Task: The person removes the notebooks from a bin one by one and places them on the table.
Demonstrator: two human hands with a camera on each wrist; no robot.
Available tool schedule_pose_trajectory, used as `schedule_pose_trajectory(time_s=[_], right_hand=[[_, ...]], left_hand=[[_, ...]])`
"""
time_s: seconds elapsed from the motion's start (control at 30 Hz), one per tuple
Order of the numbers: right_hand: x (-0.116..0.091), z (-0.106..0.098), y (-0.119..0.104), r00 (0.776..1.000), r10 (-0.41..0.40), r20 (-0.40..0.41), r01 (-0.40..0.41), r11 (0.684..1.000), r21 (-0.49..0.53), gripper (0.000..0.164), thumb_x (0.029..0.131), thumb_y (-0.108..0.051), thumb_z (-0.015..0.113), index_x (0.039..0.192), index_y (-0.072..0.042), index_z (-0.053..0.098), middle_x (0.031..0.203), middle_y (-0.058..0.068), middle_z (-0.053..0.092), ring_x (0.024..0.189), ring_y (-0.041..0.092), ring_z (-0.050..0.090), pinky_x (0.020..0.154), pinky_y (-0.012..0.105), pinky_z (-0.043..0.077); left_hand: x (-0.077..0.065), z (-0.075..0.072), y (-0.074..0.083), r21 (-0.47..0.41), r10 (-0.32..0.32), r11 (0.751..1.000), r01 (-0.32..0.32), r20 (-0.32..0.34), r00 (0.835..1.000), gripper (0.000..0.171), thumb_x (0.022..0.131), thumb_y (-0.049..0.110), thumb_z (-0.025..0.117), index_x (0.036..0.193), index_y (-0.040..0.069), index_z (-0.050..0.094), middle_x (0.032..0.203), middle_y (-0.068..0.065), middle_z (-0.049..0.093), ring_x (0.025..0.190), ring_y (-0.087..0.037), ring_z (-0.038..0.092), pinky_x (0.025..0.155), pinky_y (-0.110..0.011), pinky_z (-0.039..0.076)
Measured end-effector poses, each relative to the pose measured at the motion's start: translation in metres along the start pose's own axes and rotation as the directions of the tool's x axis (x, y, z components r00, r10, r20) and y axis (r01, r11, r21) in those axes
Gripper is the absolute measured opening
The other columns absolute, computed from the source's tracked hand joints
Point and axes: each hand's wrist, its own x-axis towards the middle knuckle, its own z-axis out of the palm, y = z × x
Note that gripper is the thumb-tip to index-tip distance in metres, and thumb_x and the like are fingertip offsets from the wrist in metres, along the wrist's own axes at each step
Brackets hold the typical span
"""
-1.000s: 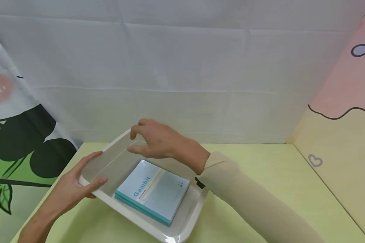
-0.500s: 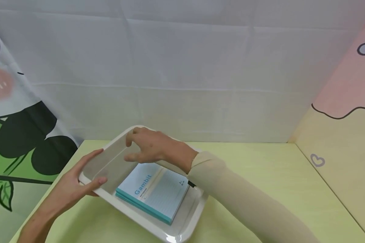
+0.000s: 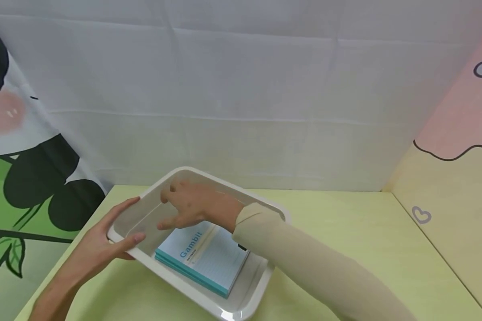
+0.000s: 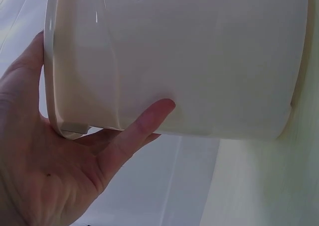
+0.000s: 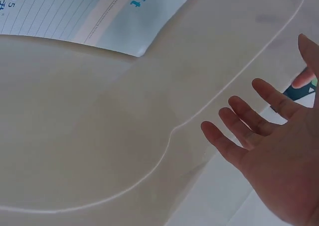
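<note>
My left hand (image 3: 98, 247) holds a white plastic tray (image 3: 249, 285) by its left corner, the thumb on the inside and the fingers behind the wall. In the left wrist view, that thumb lies across the tray's glossy wall (image 4: 199, 61). Inside the tray lies a small stack of pale blue notebooks (image 3: 209, 263) marked "Gambit", with teal spines. My right hand (image 3: 190, 203) is over the tray's far left part, beyond the notebooks, thumb and fingers spread apart and nothing between them. Its forearm hides part of the tray's right side.
A pale yellow-green table (image 3: 337, 232) carries the tray. Behind it hangs a white cloth (image 3: 241, 89). A panda-print panel (image 3: 36, 191) stands at the left, and a pink and cream panel (image 3: 458, 178) bounds the right.
My right hand has come down and to the left, from the tray's far rim to inside it. The left hand keeps its hold, and tray and notebooks stay nearly in place.
</note>
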Motion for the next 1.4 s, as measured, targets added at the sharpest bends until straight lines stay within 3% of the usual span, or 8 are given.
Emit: schedule_pose_trajectory(time_s=[0.13, 0.4, 0.6, 0.73, 0.97, 1.2, 1.4], right_hand=[[0.006, 0.008, -0.004, 0.999, -0.003, 0.048, 0.005, 0.999, -0.051, 0.075, 0.093, -0.076, 0.056, 0.155, -0.034, 0.043, 0.150, -0.007, 0.045, 0.131, 0.011, 0.047, 0.114, 0.033, 0.046], [0.015, 0.024, -0.009, 0.992, 0.019, 0.123, 0.000, 0.989, -0.145, 0.084, 0.090, -0.081, 0.053, 0.160, -0.039, 0.034, 0.162, -0.009, 0.038, 0.147, 0.013, 0.039, 0.120, 0.035, 0.041], [0.021, 0.046, -0.014, 0.983, 0.020, 0.183, 0.012, 0.985, -0.174, 0.083, 0.088, -0.083, 0.055, 0.157, -0.042, 0.037, 0.150, -0.010, 0.044, 0.135, 0.008, 0.043, 0.111, 0.031, 0.045], [0.021, 0.058, -0.017, 0.976, 0.029, 0.217, 0.007, 0.987, -0.160, 0.079, 0.087, -0.082, 0.058, 0.155, -0.045, 0.040, 0.149, -0.012, 0.044, 0.136, 0.005, 0.044, 0.111, 0.028, 0.045], [0.020, 0.075, -0.017, 0.963, 0.011, 0.268, 0.038, 0.984, -0.174, 0.076, 0.084, -0.083, 0.061, 0.151, -0.056, 0.040, 0.148, -0.017, 0.045, 0.139, 0.002, 0.043, 0.108, 0.026, 0.048], [0.018, 0.081, -0.016, 0.970, 0.015, 0.241, 0.049, 0.965, -0.257, 0.090, 0.075, -0.084, 0.071, 0.154, -0.057, 0.035, 0.149, -0.017, 0.042, 0.140, 0.004, 0.044, 0.112, 0.024, 0.044], [0.019, 0.078, -0.019, 0.973, 0.018, 0.229, 0.042, 0.966, -0.254, 0.099, 0.074, -0.076, 0.077, 0.157, -0.049, 0.030, 0.151, -0.015, 0.041, 0.140, 0.004, 0.046, 0.114, 0.030, 0.043]], left_hand=[[-0.001, 0.002, 0.000, -0.016, -0.001, 1.000, 0.001, -0.004, 1.000, 0.084, 0.100, 0.025, 0.071, 0.166, 0.036, 0.019, 0.148, -0.024, 0.042, 0.098, -0.012, 0.063, 0.067, -0.036, 0.065], [-0.002, 0.003, 0.002, -0.018, -0.031, 0.999, 0.031, -0.014, 0.999, 0.084, 0.100, 0.027, 0.070, 0.166, 0.038, 0.019, 0.151, -0.023, 0.042, 0.099, -0.015, 0.064, 0.064, -0.037, 0.065], [-0.005, 0.003, 0.001, -0.022, -0.031, 0.999, 0.030, -0.020, 0.999, 0.082, 0.100, 0.027, 0.070, 0.165, 0.039, 0.021, 0.151, -0.021, 0.043, 0.098, -0.009, 0.064, 0.063, -0.039, 0.064], [-0.006, 0.003, 0.000, -0.016, -0.025, 1.000, 0.025, -0.026, 0.999, 0.081, 0.101, 0.027, 0.070, 0.165, 0.040, 0.022, 0.151, -0.020, 0.043, 0.097, -0.006, 0.064, 0.062, -0.038, 0.064], [-0.008, 0.006, -0.003, -0.003, -0.047, 0.999, 0.047, -0.034, 0.998, 0.082, 0.100, 0.028, 0.070, 0.165, 0.039, 0.022, 0.151, -0.021, 0.043, 0.098, -0.013, 0.065, 0.062, -0.038, 0.064], [-0.006, 0.008, -0.004, 0.020, -0.071, 0.997, 0.072, -0.035, 0.997, 0.082, 0.101, 0.031, 0.069, 0.166, 0.039, 0.020, 0.153, -0.023, 0.041, 0.104, -0.026, 0.064, 0.062, -0.037, 0.064], [-0.005, 0.006, -0.003, 0.010, -0.055, 0.998, 0.056, -0.030, 0.998, 0.082, 0.101, 0.030, 0.069, 0.166, 0.040, 0.020, 0.153, -0.023, 0.042, 0.096, -0.009, 0.065, 0.062, -0.037, 0.064]])
